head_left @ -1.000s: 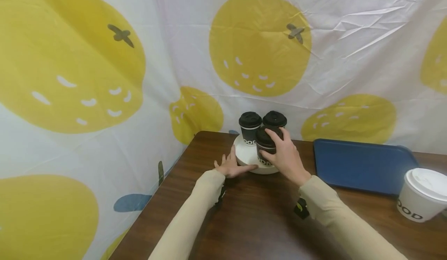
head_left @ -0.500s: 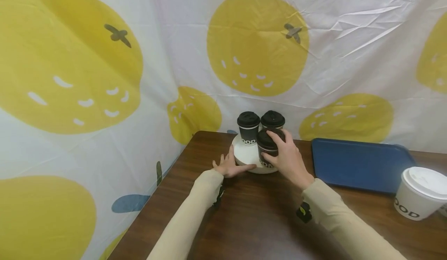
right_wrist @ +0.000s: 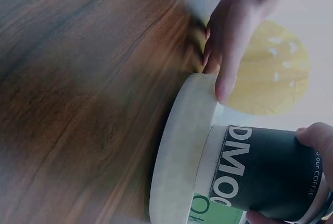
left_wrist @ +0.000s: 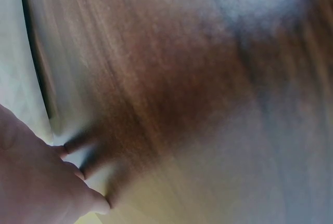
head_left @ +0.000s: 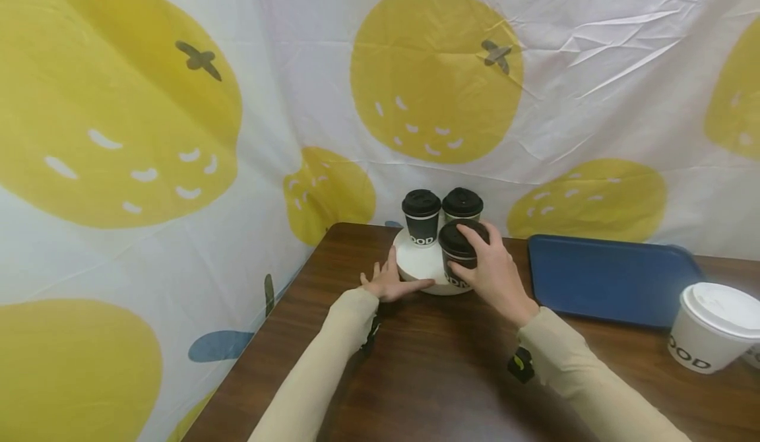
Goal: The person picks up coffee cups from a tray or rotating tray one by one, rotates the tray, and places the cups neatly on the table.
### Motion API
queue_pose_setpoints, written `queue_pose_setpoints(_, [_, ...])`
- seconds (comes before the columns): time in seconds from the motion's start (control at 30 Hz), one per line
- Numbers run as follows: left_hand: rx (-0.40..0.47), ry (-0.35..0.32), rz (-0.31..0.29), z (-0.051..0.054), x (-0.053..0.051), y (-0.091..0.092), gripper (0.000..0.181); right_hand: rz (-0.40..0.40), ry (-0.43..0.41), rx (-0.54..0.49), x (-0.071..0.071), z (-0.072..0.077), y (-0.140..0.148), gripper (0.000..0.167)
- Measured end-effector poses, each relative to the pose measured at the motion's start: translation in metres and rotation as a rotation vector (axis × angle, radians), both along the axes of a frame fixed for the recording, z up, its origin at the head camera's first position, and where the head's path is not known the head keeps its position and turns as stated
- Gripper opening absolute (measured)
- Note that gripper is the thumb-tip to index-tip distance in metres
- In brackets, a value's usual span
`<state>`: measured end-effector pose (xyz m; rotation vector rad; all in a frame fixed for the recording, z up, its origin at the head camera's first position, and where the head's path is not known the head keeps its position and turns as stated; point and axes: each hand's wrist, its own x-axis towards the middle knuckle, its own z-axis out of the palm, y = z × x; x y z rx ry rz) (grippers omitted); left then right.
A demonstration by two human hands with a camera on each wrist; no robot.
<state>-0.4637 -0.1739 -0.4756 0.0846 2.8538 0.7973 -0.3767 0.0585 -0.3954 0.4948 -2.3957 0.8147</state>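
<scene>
In the head view a round white stand (head_left: 415, 264) sits at the table's far left part, bearing several lidded paper coffee cups. My right hand (head_left: 497, 277) grips the front black coffee cup (head_left: 457, 267) from the right, fingers over its black lid. That cup looks upright on the stand in the right wrist view. Behind it are another black cup (head_left: 421, 221) and a third black-lidded cup (head_left: 463, 204), partly hidden. My left hand (head_left: 388, 284) rests at the stand's left side, fingers spread and thumb along the front rim. A green printed surface (right_wrist: 213, 211) shows behind the held cup.
A blue tray (head_left: 611, 280) lies on the brown wooden table (head_left: 427, 369) to the right. Nearer stands a large white lidded paper cup (head_left: 706, 336), with another item partly hidden beside it. A fruit-print curtain (head_left: 439, 72) hangs behind and to the left.
The gripped cup has shifted slightly right and towards me on the stand, together with my right hand. My left hand stays at the stand's rim. The head view has panned a little right.
</scene>
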Motion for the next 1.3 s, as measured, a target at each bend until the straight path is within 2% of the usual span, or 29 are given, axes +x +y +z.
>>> queue_pose_setpoints(0.53, [0.000,0.011,0.004,-0.002,0.000,-0.001,0.139,-0.012,0.034,0.011,0.006,-0.003,0.008,0.070])
queue_pose_setpoints(0.87, [0.007,0.003,0.000,0.003,0.003,0.000,0.138,-0.024,0.015,0.002,0.012,-0.002,0.013,0.070])
queue_pose_setpoints(1.3, [0.002,0.006,0.003,0.002,0.002,0.001,0.138,-0.055,0.007,-0.008,0.021,-0.005,0.022,0.070])
